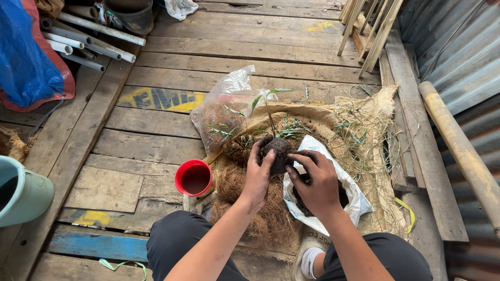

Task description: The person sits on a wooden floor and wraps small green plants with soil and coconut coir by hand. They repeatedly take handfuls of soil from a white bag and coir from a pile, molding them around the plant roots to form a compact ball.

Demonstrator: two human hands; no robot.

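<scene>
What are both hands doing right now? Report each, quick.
Left hand: closed around the dark soil ball at the seedling's base, holding it.
Right hand: fingers curled, fingertips pressing the soil ball's side, over the white plastic bag.

Light was soft, even daylight, pretty bright overall, so shadows stayed weak, just faint dark patches under the red cup (194,178) and beneath the hands on the brown fibre pile (271,218). The clear plastic bag (229,91) and the white bag (354,200) caught mild glare, nothing blown out, and the middle looked sharp. The wide lens bent the wooden floor planks (234,47) and the bamboo pole (463,151) outward near the edges, and the corners got slightly softer.
</scene>
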